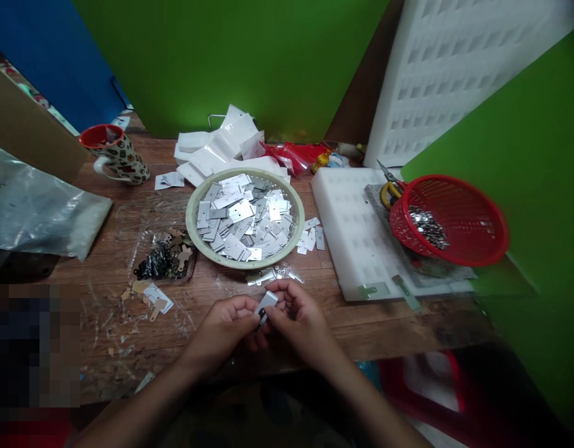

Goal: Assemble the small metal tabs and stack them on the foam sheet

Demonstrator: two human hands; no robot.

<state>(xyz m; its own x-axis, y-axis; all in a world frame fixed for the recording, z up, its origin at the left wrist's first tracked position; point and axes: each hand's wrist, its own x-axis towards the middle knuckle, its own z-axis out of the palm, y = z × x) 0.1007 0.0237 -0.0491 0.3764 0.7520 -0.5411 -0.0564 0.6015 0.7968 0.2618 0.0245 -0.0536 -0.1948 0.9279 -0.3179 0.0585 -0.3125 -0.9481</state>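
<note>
Left hand [224, 323] and right hand [296, 314] pinching one metal plate [267, 303], scuffed wooden tabletop [128, 214] beneath, green walls [231, 62] beyond, bowl of plates [245, 218] ahead

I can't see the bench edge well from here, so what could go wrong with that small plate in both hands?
Both hands, left hand and right hand, pinch the metal plate by fingertips over the table edge; it might drop to the floor. The tiny washers lie loose just ahead and could scatter. The red basket sits tilted and may tip.
</note>
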